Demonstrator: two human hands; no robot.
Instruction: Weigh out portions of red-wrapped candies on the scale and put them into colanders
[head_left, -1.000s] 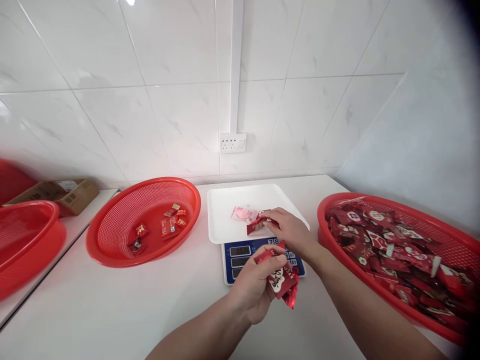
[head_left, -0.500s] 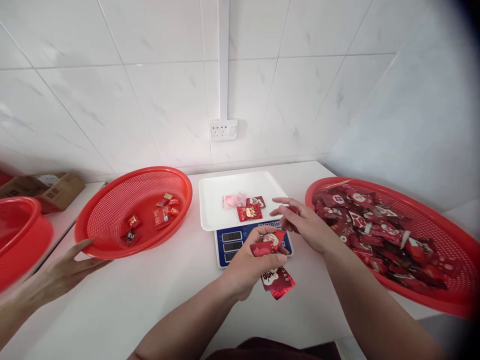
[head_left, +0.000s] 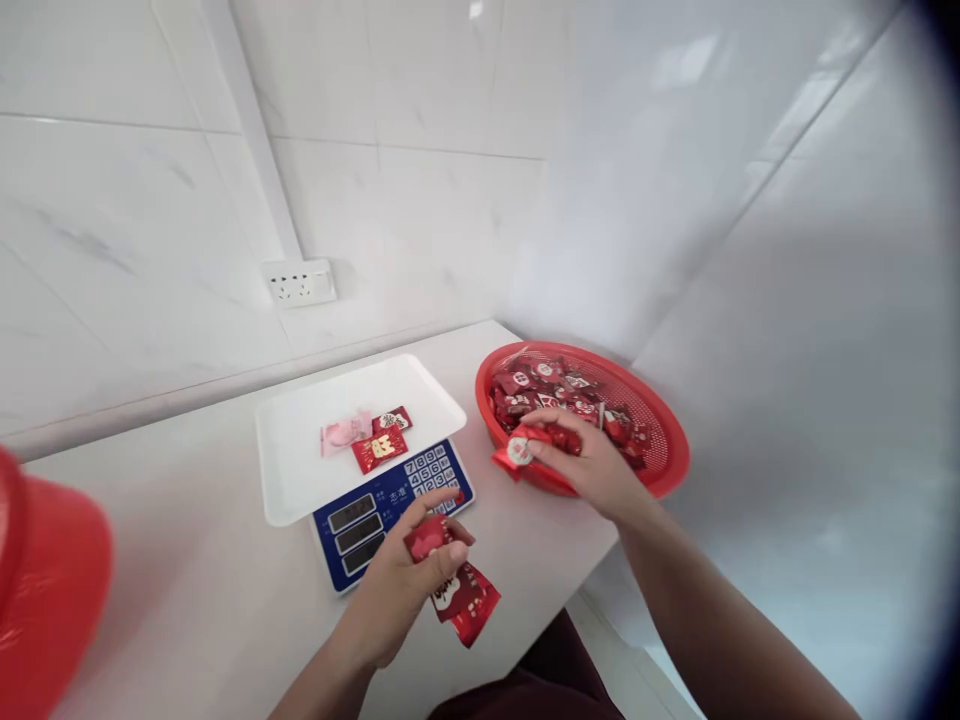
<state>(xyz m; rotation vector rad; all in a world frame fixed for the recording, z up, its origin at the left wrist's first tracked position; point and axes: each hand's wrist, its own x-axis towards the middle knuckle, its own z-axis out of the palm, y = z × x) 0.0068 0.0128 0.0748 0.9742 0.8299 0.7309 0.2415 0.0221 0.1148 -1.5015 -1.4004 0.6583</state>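
On white table, lower frame: had 3 sweets on tray, ctr-left; clamped packets under L hand thumb, pinched red wrapper w/ R hand fingertips, w/ many left in basket, mid-right.

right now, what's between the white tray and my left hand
In the head view, the scale's blue panel lies between the white tray and your left hand, which holds red packets and partly overlaps the panel.
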